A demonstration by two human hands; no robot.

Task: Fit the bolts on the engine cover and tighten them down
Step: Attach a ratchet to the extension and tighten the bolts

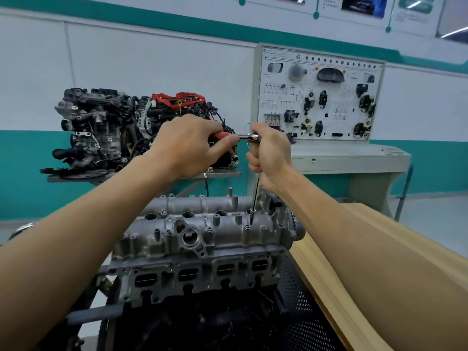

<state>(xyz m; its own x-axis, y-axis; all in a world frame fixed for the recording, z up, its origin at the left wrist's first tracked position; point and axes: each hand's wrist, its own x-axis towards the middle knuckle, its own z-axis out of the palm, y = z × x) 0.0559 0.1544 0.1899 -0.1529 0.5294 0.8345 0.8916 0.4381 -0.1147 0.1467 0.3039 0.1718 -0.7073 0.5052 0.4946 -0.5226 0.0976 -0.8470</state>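
Two hands busy: my left hand [187, 145] is gripping the red ratchet handle [222, 135], my right hand [269, 155] is curling round the extension [256, 193], its tip down at a bolt [248, 226] below, far-right on the engine cover [202, 231].

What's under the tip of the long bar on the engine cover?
The bar ends at a raised boss near the right end of the engine cover. Any bolt beneath is hidden by its tip.

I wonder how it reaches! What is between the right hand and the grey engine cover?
A thin dark tool shaft runs down from the right hand to the engine cover, near its right end. The head view shows it.
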